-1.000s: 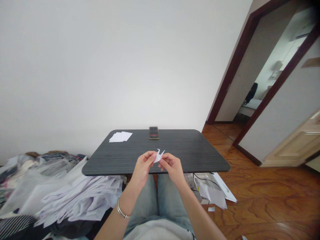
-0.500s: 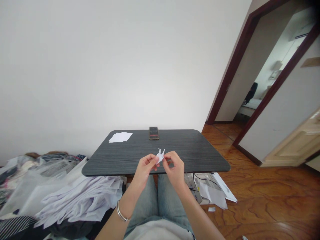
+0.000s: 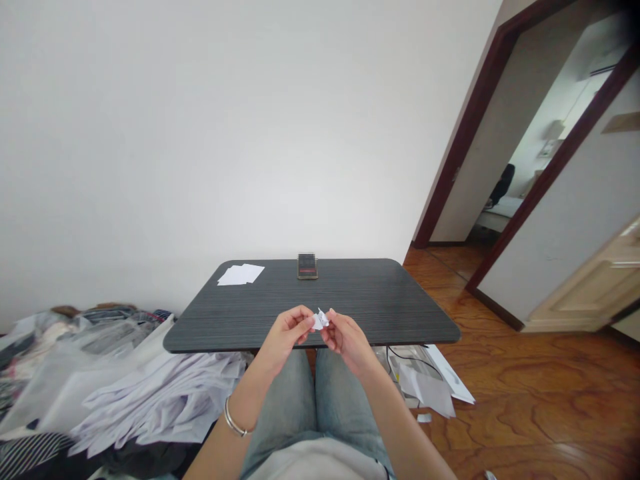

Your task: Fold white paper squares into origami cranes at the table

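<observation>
The left hand (image 3: 284, 335) and right hand (image 3: 347, 344) have their fingers closed on a small white origami crane (image 3: 320, 320), pinching it between them in the air above the near edge of the dark wood-grain desk (image 3: 380, 307). A silver bangle (image 3: 234, 419) circles the left wrist. Farther along the desk lie a smartphone (image 3: 307, 266) and, left of it, loose white paper sheets (image 3: 240, 274).
</observation>
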The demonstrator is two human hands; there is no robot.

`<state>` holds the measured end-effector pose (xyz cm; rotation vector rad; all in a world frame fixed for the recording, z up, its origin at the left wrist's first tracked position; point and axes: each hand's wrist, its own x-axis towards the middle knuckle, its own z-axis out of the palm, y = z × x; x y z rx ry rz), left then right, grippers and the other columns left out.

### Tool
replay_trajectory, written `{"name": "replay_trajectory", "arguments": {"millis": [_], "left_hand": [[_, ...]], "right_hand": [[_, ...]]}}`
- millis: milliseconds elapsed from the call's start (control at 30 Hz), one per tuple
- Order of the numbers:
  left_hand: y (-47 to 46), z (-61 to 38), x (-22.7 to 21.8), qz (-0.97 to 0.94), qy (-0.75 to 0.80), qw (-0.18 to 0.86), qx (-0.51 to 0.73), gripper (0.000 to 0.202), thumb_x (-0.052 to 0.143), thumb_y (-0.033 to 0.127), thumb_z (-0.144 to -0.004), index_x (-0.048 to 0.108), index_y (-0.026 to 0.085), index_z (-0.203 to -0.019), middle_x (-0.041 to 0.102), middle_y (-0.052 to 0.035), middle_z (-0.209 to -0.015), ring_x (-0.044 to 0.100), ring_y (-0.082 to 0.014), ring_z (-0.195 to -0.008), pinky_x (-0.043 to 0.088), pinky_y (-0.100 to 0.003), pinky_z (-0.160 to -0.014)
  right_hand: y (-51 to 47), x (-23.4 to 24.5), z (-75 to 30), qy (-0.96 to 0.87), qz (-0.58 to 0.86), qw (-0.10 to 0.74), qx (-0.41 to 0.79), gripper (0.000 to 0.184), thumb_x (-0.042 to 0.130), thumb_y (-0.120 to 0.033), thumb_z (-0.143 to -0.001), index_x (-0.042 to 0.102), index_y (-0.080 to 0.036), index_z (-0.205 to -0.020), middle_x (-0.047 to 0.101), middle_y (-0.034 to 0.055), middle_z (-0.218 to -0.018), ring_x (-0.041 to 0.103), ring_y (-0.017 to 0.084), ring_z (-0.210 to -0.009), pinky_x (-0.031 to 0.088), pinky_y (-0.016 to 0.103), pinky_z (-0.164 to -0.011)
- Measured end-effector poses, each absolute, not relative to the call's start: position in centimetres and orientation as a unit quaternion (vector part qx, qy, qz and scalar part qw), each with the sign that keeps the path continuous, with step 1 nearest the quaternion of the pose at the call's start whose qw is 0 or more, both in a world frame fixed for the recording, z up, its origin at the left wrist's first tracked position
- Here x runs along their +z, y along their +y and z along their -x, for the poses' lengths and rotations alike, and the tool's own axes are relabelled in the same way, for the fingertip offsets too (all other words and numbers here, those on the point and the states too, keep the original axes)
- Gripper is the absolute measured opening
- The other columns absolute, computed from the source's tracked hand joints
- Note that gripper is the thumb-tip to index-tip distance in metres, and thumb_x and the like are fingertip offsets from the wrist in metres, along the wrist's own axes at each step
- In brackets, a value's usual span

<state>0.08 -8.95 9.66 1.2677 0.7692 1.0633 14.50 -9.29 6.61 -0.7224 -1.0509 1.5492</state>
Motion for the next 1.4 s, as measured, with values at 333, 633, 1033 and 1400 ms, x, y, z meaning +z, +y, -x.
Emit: {"name": "replay_trajectory", "arguments": {"millis": [333,633,1033,1400], "left_hand": [[-8.82,0.11,9.63,-0.554,0.353,0.604,0.451,0.029,0.067,0.039,-0.068,0.057,0.013,-0.064,0.047,0.0046,-0.052,0.03,-0.0033,-0.043,0.017,-0.02,-0.043],[-8.84,0.47,9.92,-0.529,0.372,0.565,0.512,0.028,0.07,0.037,-0.066,0.057,0.013,-0.061,0.052,0.0027,-0.052,0.034,-0.0043,-0.043,0.021,-0.019,-0.042],[-9.01,0.02,10.05,-0.551,0.378,0.556,0.494,0.028,0.068,0.038,-0.067,0.058,0.013,-0.06,0.052,0.0026,-0.053,0.035,-0.0047,-0.044,0.022,-0.02,-0.044],[-9.22,0.1,10.14,-0.562,0.386,0.52,0.514,0.031,0.067,0.04,-0.067,0.057,0.013,-0.057,0.046,0.004,-0.047,0.029,-0.0051,-0.044,0.017,-0.021,-0.044]], "right_hand": [[-9.39,7.21,-15.33,-0.444,0.305,0.6,0.591,0.028,0.065,-0.035,-0.072,0.047,-0.017,-0.06,0.043,-0.0074,-0.046,0.029,0.003,-0.036,0.014,0.018,-0.036],[-9.89,7.37,-15.31,-0.493,0.331,0.617,0.517,0.028,0.063,-0.038,-0.073,0.05,-0.017,-0.06,0.046,-0.0057,-0.048,0.032,0.004,-0.037,0.018,0.018,-0.036],[-9.84,7.26,-15.22,-0.543,0.346,0.601,0.473,0.027,0.058,-0.04,-0.077,0.051,-0.018,-0.062,0.049,-0.004,-0.051,0.036,0.005,-0.039,0.022,0.019,-0.038],[-10.1,7.56,-15.27,-0.553,0.37,0.612,0.427,0.032,0.057,-0.044,-0.077,0.046,-0.019,-0.058,0.042,-0.0051,-0.048,0.034,0.007,-0.041,0.024,0.021,-0.04]]}}
